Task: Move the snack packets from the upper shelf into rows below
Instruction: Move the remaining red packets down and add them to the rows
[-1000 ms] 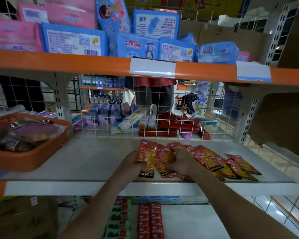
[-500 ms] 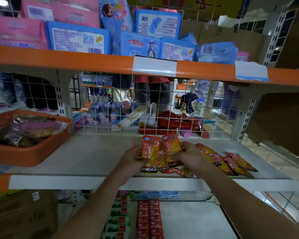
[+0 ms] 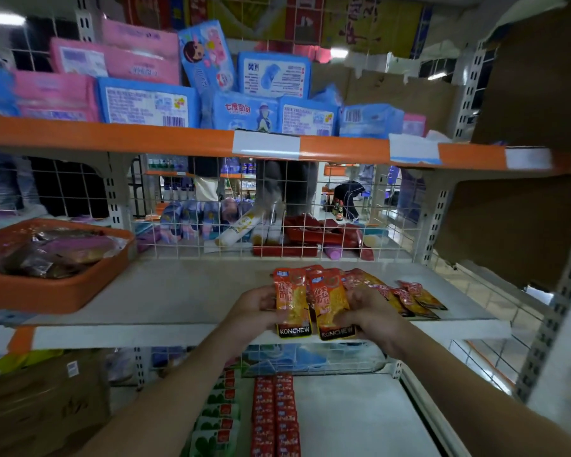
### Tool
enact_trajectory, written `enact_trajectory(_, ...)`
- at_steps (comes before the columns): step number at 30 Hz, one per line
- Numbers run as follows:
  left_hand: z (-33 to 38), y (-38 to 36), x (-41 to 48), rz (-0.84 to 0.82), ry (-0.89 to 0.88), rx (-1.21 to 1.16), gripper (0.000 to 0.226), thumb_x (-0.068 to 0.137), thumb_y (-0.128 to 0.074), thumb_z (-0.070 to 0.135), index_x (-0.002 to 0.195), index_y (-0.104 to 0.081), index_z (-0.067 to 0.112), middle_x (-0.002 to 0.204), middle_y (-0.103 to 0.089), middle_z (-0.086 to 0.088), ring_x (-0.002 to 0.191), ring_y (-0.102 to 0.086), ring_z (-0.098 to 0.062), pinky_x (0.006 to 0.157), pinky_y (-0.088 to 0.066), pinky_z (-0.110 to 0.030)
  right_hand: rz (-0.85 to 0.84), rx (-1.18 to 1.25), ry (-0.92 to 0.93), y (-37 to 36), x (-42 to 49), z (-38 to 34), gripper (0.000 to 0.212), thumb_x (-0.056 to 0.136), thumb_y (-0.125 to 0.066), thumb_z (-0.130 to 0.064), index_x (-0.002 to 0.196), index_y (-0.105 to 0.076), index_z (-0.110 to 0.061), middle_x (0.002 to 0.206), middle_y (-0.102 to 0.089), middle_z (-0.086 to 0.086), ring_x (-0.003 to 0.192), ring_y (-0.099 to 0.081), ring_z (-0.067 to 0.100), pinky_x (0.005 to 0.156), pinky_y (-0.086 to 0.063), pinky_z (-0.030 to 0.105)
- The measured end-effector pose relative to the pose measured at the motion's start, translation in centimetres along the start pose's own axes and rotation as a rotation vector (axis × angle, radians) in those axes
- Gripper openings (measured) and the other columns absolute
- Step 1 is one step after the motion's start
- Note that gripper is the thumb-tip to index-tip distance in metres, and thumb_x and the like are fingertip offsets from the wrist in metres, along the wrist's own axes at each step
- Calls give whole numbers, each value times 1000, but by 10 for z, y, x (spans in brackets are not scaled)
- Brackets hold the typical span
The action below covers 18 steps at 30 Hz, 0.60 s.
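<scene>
Two KONCHEW packets (image 3: 292,301) (orange) sit gripped between left hand (image 3: 254,308) and right hand (image 3: 373,315).

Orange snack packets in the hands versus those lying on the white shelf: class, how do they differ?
The held orange snack packets are gripped between the left hand and right hand; the lying orange packets rest flat on the white shelf. The held ones face the camera side by side; the lying ones fan out slantwise. Both share orange wrappers.
</scene>
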<state>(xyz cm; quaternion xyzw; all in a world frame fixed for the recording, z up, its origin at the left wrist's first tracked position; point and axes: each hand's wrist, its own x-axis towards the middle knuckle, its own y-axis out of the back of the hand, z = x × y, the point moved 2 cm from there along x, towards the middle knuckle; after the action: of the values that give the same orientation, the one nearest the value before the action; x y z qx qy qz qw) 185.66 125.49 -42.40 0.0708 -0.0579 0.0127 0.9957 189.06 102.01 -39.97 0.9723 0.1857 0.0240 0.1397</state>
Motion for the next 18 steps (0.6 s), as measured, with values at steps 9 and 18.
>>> enact_trajectory(9,-10,-22,-37,-83,11,13,36,84,-73,-4,117,-69,8,111,-75,-6,106,-70,-26,94,-56,-42,5,42,-32,11,-51,22,26,78,-68,10,100,-64,-4,84,-71,4,74,-68,12,64,-56,27)
enact_trajectory(18,-40,-51,-69,-134,104,79,33,82,-76,0,106,-70,22,107,-76,2,96,-72,-10,79,-57,-28,-17,31,-118,14,-86,69,36,76,-76,8,106,-68,-11,99,-76,12,92,-74,27,76,-61,42)
